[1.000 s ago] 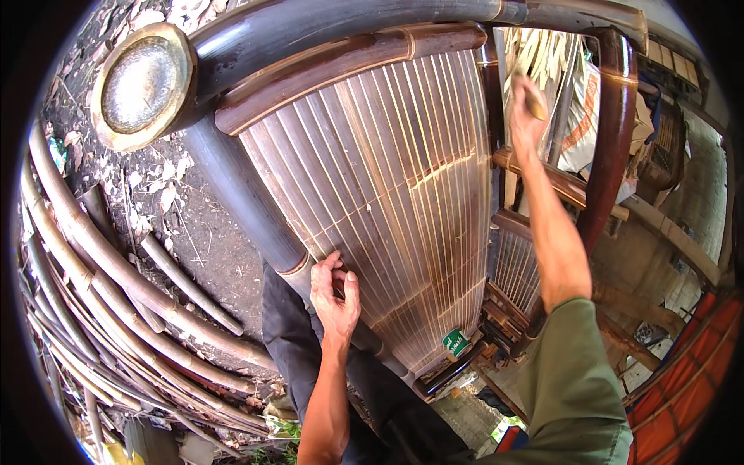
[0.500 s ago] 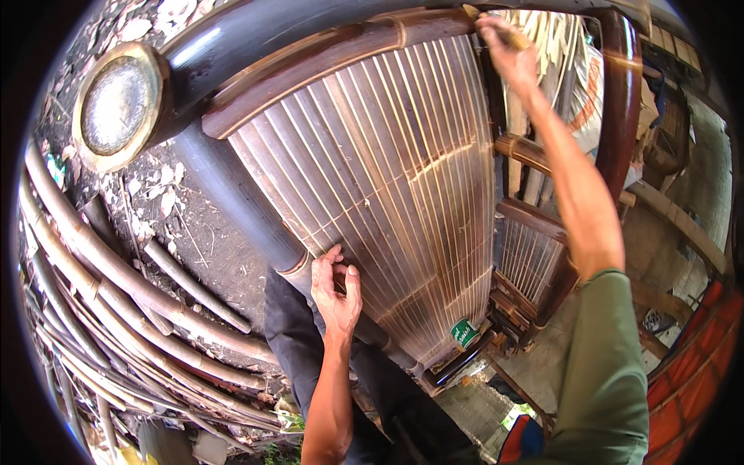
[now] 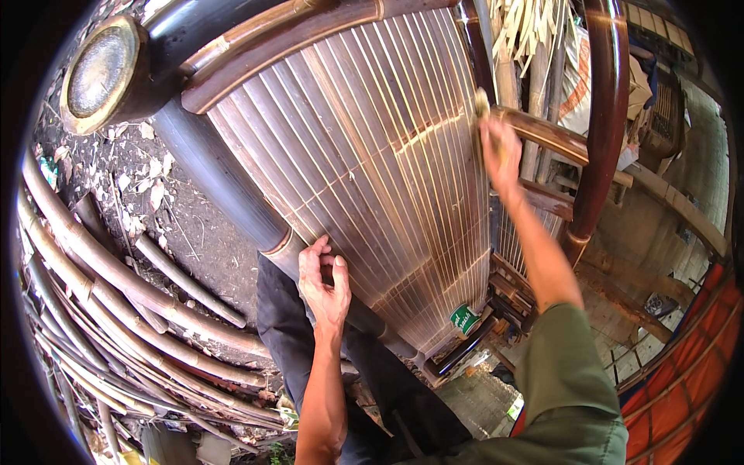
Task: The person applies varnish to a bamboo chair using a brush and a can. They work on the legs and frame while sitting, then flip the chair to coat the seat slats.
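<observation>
A long panel of brown bamboo slats (image 3: 364,167), set in a dark bamboo frame, slopes away in front of me. My right hand (image 3: 502,155) is closed round a paintbrush, whose pale bristles (image 3: 482,102) touch the panel's right edge near a glossy side pole. The brush handle is mostly hidden in my fingers. At the left edge of the panel my left hand (image 3: 324,287) rests with loosely bent fingers and the thumb apart, holding nothing. Its fingertips lie by the side pole (image 3: 283,242). A green can (image 3: 463,319) stands at the panel's lower end.
Bamboo poles (image 3: 139,291) lie heaped on the ground at left. A thick pole with a cut round end (image 3: 105,76) juts out at upper left. Glossy dark uprights (image 3: 607,116) and a crossbar (image 3: 546,136) stand at right, with an orange sheet (image 3: 678,380) at lower right.
My right hand has swept the brush down along the panel's right edge from its far corner. My left hand stays at the left edge. The view has shifted slightly.
</observation>
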Available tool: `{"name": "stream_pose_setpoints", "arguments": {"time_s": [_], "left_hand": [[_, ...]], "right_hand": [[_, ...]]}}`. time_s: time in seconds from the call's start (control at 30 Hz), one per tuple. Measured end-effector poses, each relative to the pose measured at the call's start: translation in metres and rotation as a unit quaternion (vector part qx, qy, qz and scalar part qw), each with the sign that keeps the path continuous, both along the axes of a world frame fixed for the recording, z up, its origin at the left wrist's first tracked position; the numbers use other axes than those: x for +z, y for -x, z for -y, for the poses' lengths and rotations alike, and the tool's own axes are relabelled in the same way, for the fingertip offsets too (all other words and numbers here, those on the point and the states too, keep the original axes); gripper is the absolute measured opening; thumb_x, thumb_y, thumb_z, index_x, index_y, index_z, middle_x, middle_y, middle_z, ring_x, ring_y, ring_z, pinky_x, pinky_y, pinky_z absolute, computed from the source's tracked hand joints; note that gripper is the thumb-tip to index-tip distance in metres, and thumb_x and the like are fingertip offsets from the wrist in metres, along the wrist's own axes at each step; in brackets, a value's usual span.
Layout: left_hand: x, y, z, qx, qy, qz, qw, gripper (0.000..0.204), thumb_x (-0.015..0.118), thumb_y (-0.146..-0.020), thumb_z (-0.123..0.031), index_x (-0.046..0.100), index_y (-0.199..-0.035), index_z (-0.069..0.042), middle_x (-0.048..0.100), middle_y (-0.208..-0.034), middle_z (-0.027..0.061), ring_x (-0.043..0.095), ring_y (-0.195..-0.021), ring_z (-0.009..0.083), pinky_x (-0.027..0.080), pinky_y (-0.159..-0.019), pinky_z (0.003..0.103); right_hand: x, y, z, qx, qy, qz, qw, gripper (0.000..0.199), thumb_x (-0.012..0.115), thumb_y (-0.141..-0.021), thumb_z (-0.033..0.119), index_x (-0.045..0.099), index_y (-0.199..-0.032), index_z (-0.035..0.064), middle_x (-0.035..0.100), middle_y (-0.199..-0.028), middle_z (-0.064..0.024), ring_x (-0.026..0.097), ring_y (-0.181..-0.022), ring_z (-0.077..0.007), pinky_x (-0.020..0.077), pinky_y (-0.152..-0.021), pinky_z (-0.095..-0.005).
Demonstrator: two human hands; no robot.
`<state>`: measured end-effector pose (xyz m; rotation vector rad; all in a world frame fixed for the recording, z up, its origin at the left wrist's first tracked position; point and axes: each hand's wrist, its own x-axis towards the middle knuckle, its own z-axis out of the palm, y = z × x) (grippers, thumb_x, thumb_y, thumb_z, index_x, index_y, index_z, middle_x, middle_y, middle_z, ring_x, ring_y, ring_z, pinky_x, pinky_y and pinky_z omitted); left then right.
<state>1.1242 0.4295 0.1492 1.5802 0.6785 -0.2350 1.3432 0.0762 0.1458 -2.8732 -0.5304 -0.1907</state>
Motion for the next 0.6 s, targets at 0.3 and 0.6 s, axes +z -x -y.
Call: {"name": "stream_pose_setpoints", "arguments": {"time_s": [0.3,0.6], "left_hand": [[-0.001,0.032,0.018,-0.061,-0.016,0.008,0.998,0.035,0.063,-0.087,-0.009,0.061,-0.121,0.003,0.06,-0.095,0.0135,0.061,-0.076,0.0191,0.051,-0.074,0.033],[-0.003,0.044,0.029,-0.082,-0.026,0.02,0.996,0.034,0.061,-0.091,-0.013,0.062,-0.121,0.002,0.059,-0.097,0.0115,0.059,-0.075,0.0162,0.049,-0.066,0.027]], "right_hand": [[-0.005,0.046,-0.01,-0.093,-0.142,-0.011,0.986,0.018,0.066,-0.089,-0.002,0.071,-0.104,0.0068,0.07,-0.11,-0.0154,0.066,-0.107,-0.0323,0.0511,-0.093,-0.038],[-0.025,0.066,0.02,-0.254,-0.283,0.056,0.923,0.014,0.066,-0.09,0.001,0.073,-0.101,0.0068,0.072,-0.105,-0.0111,0.067,-0.097,-0.0227,0.0525,-0.088,-0.0332]]}}
